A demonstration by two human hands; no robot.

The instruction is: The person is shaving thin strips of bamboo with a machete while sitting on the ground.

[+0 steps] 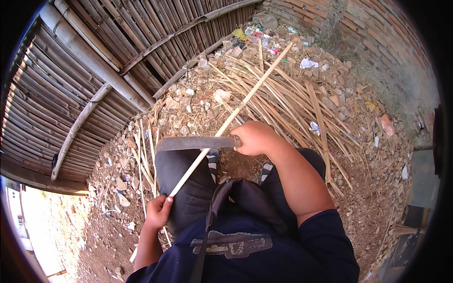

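Observation:
My left hand (159, 212) is closed round the near end of a long pale bamboo strip (245, 100), thumb on top. The strip slants away to the upper right, over my left thigh and toward the pile on the ground. In my right hand (256, 138) is the handle of a machete (193, 143), its broad dark blade pointing left. The blade lies across the strip a little above my knees; whether it touches or only overlaps in view I cannot tell.
A heap of split bamboo strips (292, 101) lies ahead on rubble-strewn ground. More thin strips (145, 155) lie beside my left leg. A bamboo slat wall (80, 122) stands on the left, a brick wall (373, 35) at the far right. Scattered litter (269, 35) fills the far corner.

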